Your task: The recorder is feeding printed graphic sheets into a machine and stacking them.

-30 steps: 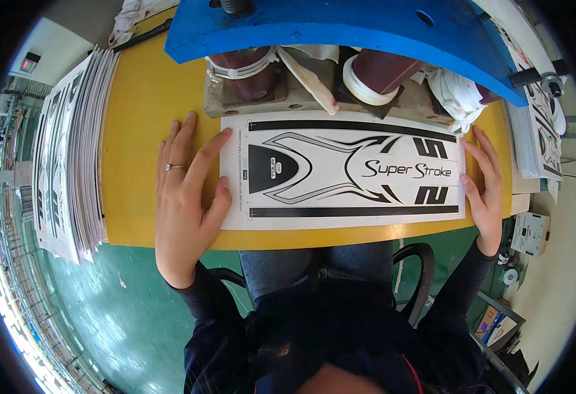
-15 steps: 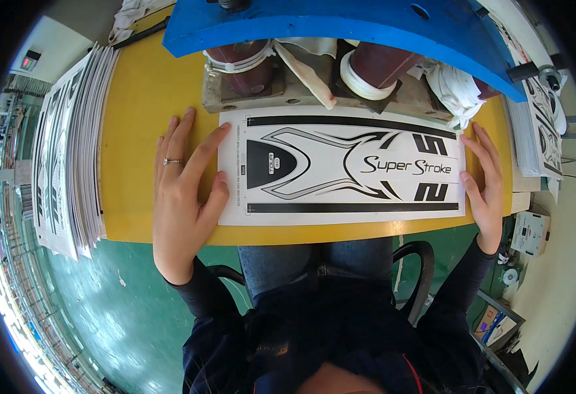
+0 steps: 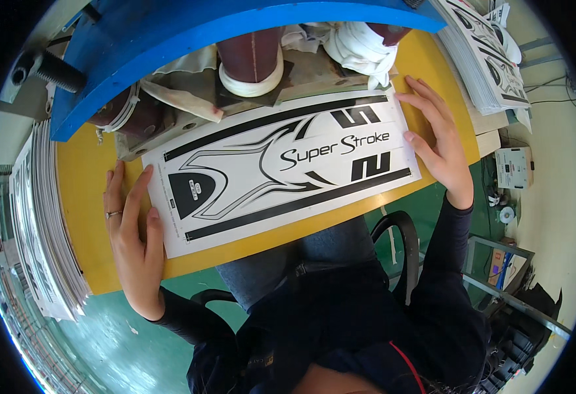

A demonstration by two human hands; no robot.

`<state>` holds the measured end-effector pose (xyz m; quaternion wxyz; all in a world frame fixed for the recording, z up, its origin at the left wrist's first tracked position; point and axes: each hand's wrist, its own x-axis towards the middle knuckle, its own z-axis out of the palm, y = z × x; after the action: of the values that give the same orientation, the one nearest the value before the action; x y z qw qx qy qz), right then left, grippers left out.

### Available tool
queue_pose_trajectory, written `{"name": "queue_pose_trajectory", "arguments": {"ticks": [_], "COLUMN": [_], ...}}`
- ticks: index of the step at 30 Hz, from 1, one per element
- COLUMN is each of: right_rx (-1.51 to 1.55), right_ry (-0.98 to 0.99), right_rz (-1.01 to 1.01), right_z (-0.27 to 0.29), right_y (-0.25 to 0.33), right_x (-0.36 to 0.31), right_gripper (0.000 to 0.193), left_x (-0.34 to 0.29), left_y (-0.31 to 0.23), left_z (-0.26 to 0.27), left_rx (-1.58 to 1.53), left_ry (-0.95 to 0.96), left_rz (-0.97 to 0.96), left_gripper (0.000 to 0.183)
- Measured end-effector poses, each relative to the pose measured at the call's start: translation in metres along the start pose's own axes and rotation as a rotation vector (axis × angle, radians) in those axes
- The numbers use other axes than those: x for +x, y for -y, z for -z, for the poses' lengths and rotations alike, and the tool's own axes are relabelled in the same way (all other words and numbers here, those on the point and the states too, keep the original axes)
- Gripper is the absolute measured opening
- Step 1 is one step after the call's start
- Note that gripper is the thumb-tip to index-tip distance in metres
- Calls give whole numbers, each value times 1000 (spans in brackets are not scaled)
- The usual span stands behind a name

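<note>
A white printed sheet with black and grey graphics lies flat on the yellow table. My left hand rests at its left edge, fingers stretched and spread, thumb and index fingertip touching the sheet's border. At the opposite short edge, my right hand lies open, with its thumb and index fingertip on the margin. Neither hand grips the sheet. Its far long edge lies close along a metal base.
Over the far side hangs a blue machine plate above maroon posts; white cloth wraps the right one. Tall stacks of printed sheets stand left and far right. A black bolt protrudes from the plate's left end.
The view has turned, so the sheet and table now appear tilted, right side higher. Both hands stay at the same edges of the sheet, with no clear movement against it.
</note>
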<state>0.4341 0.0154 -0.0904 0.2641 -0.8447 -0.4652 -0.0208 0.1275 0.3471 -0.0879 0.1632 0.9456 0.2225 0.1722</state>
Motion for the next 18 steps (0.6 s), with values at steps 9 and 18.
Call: {"name": "queue_pose_trajectory", "arguments": {"ticks": [9, 18], "right_rx": [-30, -42], "right_ry": [-10, -14], "right_rz": [0, 10], "right_z": [-1, -1], "right_y": [-1, -2], "right_x": [-3, -2], "right_gripper": [52, 52], "left_x": [-2, -1], "left_y": [2, 3], "left_z": [-1, -2], "left_rx": [4, -11], "left_ry": [4, -19], "left_rz": [12, -6], "left_gripper": [46, 46]}}
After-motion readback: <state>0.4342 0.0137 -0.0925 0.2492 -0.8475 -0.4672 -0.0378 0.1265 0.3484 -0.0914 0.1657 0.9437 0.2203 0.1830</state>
